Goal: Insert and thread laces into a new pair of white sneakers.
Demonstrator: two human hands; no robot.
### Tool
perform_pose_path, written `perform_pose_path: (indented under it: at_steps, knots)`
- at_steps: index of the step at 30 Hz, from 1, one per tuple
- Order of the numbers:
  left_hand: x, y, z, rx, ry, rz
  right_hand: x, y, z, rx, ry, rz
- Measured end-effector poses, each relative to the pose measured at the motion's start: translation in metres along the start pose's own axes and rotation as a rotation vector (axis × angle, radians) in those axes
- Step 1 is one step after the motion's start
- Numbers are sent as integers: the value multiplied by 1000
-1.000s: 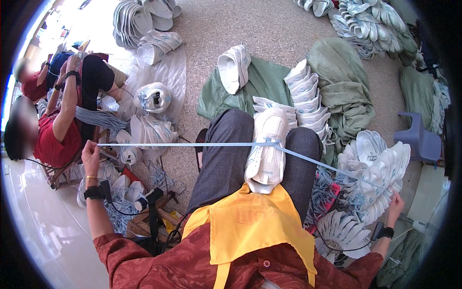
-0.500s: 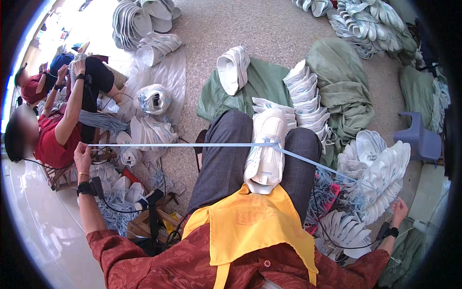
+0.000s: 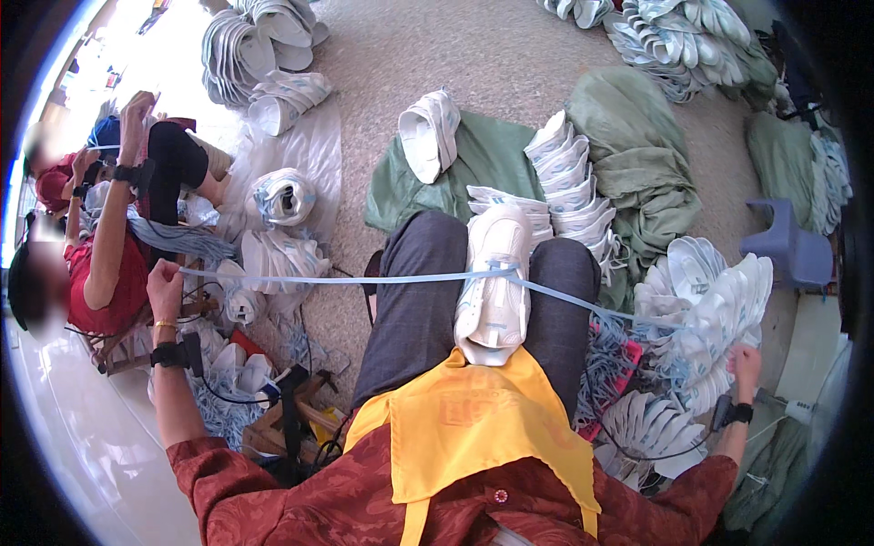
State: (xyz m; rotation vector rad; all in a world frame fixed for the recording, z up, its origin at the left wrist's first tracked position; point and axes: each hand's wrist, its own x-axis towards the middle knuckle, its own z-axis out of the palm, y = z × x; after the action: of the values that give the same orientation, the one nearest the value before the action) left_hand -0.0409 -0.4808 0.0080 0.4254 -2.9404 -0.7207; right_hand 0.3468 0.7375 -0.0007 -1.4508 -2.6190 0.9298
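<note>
A white shoe upper (image 3: pixel 496 278) rests between my knees, its toe pointing away from me. The light blue shoelace (image 3: pixel 364 279) passes through its eyelets and stretches out to both sides. Far to the left, the fingers of my left hand (image 3: pixel 165 289) are pinched on one end of the lace. My right hand (image 3: pixel 746 366) is closed far to the right, beside a pile of white uppers (image 3: pixel 719 300). The lace runs toward its fingers, but its last stretch is hard to make out against the pile.
Bundles of light blue laces (image 3: pixel 228 400) lie at my left, near a co-worker in a red shirt (image 3: pixel 105 264). Stacked uppers (image 3: pixel 574 182) and green sacks (image 3: pixel 633 155) stand ahead. A grey-blue plastic stool (image 3: pixel 787 241) is at the right.
My right hand has moved up and slightly inward, and my left hand slightly inward. The left stretch of lace, straight before, now sags a little. The co-worker's arms have shifted.
</note>
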Motion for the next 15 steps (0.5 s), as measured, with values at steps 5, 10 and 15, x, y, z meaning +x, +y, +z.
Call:
perform_pose_path:
  at_steps: [5, 10, 15]
  knots:
    - [7, 121, 0, 11, 74, 300, -4, -106, 26, -32, -84, -113]
    - [9, 113, -28, -233, 398, 281, -26, -163, 37, 749, 331, -193]
    - [-92, 149, 106, -290, -661, -16, -106, -176, 160, 609, -363, -19]
